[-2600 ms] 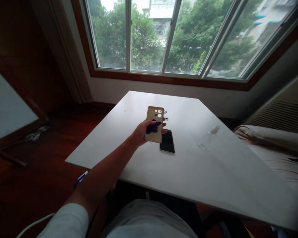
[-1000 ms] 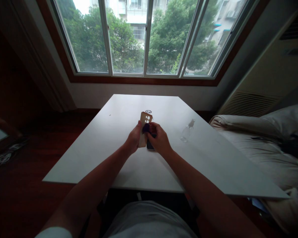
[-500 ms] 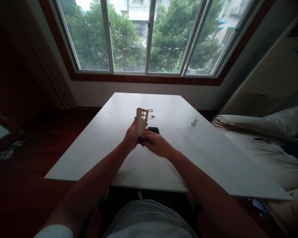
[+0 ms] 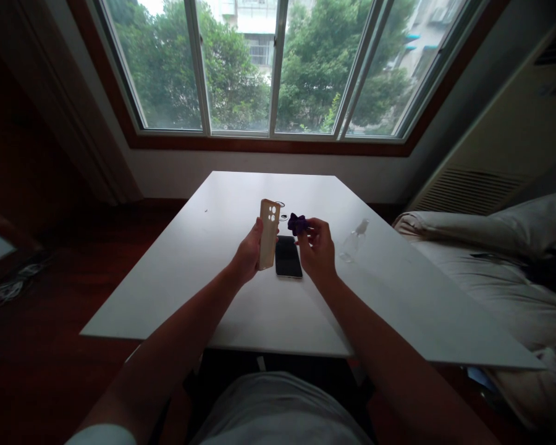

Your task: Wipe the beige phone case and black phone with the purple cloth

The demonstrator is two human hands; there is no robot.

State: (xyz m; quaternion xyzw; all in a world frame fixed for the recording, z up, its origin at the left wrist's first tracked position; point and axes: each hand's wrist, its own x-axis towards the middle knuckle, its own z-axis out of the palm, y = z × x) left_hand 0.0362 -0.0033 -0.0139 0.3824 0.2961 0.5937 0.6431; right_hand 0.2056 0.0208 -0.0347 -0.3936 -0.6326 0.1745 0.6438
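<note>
My left hand [image 4: 249,252] is closed round a yellowish phone case [image 4: 269,241], held upright above the table with its camera holes at the top. To the right of it, my right hand [image 4: 319,247] pinches a crumpled dark purple cloth [image 4: 297,224], which is apart from the case. Between and below the hands, a dark smartphone [image 4: 288,258] lies flat on the white table [image 4: 241,315]. Behind the case, partly hidden, are small dark round items [image 4: 283,217] that I cannot make out.
A clear spray bottle [image 4: 356,240] stands on the table to the right. Past the table's right edge is a pale cushioned seat [image 4: 440,247]. A window [image 4: 273,74] spans the far wall. Cables [image 4: 4,290] lie on the floor at left.
My right hand has moved up and right, carrying the purple cloth away from the lower part of the case. The smartphone is now uncovered. The case has shifted slightly right in my left hand.
</note>
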